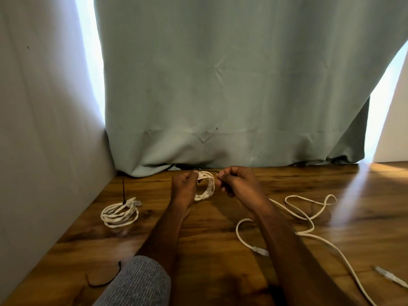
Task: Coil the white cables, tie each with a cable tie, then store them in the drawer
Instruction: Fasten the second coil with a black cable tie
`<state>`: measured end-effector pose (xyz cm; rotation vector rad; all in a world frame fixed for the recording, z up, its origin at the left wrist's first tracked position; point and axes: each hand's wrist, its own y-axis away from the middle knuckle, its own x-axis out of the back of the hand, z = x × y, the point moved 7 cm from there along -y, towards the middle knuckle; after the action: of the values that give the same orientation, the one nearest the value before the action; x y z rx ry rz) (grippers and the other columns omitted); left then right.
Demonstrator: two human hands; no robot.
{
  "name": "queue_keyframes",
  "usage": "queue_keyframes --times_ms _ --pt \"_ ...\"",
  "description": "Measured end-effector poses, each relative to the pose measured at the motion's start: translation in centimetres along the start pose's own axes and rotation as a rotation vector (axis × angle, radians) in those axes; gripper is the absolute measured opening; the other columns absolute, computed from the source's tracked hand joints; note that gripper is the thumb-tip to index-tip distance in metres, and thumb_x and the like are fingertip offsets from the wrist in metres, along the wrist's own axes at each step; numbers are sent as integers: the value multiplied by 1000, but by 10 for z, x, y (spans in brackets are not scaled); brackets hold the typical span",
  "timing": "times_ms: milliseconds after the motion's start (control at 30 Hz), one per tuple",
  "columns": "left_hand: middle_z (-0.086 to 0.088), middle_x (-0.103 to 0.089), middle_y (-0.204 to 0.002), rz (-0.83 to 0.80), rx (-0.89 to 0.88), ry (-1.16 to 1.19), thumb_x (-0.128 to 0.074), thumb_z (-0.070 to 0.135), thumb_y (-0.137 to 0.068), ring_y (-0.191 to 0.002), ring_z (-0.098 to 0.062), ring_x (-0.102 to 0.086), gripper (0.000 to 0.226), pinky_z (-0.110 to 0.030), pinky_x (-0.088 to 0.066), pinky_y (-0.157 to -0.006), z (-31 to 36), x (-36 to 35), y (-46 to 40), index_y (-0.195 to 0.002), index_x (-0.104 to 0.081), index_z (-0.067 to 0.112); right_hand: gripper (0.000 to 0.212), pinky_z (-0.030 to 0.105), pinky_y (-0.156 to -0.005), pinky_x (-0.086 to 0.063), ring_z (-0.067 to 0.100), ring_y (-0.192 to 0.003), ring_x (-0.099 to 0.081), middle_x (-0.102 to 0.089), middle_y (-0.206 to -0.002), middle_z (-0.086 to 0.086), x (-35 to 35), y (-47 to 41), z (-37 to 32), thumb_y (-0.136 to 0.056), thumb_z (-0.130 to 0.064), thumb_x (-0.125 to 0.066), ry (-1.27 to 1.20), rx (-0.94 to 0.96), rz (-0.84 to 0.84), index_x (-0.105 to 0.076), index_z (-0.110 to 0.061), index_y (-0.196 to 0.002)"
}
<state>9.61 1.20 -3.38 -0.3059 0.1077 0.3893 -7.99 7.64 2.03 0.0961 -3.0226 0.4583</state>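
White coil (206,186) sits at the table's (220,228) far middle, gripped by our left hand (184,184); our right hand (235,181) pinches the black tie (213,171). Tying step; next, cinch it.

Both arms reach forward, bare. The left hand (184,184) and the right hand (237,184) are close together, fingers curled tight in a grip.

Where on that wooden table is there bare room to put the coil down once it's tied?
Bare wood lies between the tied white cable coil at left and the forearms, and along the far right by the curtain. The near right is crowded by the loose white cable. A black cable tie occupies the near left.
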Motion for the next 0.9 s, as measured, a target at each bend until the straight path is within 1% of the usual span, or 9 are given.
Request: queue_keyframes --times_ms 100,200,300,433,567,667,733,800,900 --pt "5 -67 -59 -6 -31 -14 -60 15 -93 -57 -12 -61 25 -26 -47 -60 2 1 -3 -72 -74 13 17 21 -53 -44 9 -58 -57 -71 -71 2 0 -1 6 -99 -12 -59 -26 -59 -20 -73 -10 -91" --pt "10 -59 -48 -9 -35 1 -59 13 -94 -45 -3 -52 29 -22 -40 -52 4 -1 -2 -67 -70 15 16 25 -54 -41 10 -57 -54 -68 -71 4 -9 -2 11 -99 -9 -57 -198 -78 -82 -71 -7 -91" --pt "0 -62 -56 -15 10 113 -60 14 -94 -53 -17 -57 31 -29 -47 -57 -1 -2 -4 -63 -67 12 18 26 -54 -39 12 -56 -53 -65 -70 4 -15 -3 15 -100 -5 -53 -325 -80 -111 -67 -7 -88" --pt "7 -38 -44 -8 71 187 -55 10 -96 -39 -7 -32 31 -23 -29 -47 -3 -3 -4 -66 -59 11 19 24 -56 -42 12 -59 -56 -67 -71 6 -17 -4 22 -100 -3 -53 -222 -22 -60 -65 -8 -86" --pt "-9 -47 -56 -27 16 145 -58 12 -94 -51 -20 -42 32 -26 -35 -50 0 -3 -1 -64 -66 12 19 20 -60 -47 11 -63 -59 -67 -74 7 -9 -5 19 -100 -3 -53 -213 76 32 -65 -7 -86" --pt "-17 -58 -68 -39 11 129 -61 21 -91 -61 -27 -52 25 -37 -44 -58 1 -1 1 -72 -73 11 19 21 -60 -49 13 -65 -61 -67 -72 7 -2 -7 17 -100 -3 -53 -238 131 91 -65 -7 -85" --pt "-10 -61 -63 -53 4 130 -60 20 -93 -58 -22 -55 26 -33 -46 -58 4 -4 3 -71 -72 11 20 24 -62 -50 16 -67 -62 -67 -72 7 -2 -8 20 -100 -3 -53 -244 135 95 -66 -8 -84" --pt "4 -51 -48 -82 28 158 -55 12 -97 -44 -7 -46 32 -23 -41 -49 6 -10 6 -67 -66 13 23 26 -63 -50 18 -67 -62 -67 -71 7 -6 -9 24 -99 -2 -52 -268 114 71 -65 -9 -82" --pt "4 -44 -44 -87 64 243 -54 10 -97 -38 -8 -38 39 -23 -33 -45 7 -16 9 -61 -66 14 22 23 -60 -50 14 -61 -62 -66 -66 8 -21 -6 27 -96 7 -50 -292 108 12 -61 -3 -80"
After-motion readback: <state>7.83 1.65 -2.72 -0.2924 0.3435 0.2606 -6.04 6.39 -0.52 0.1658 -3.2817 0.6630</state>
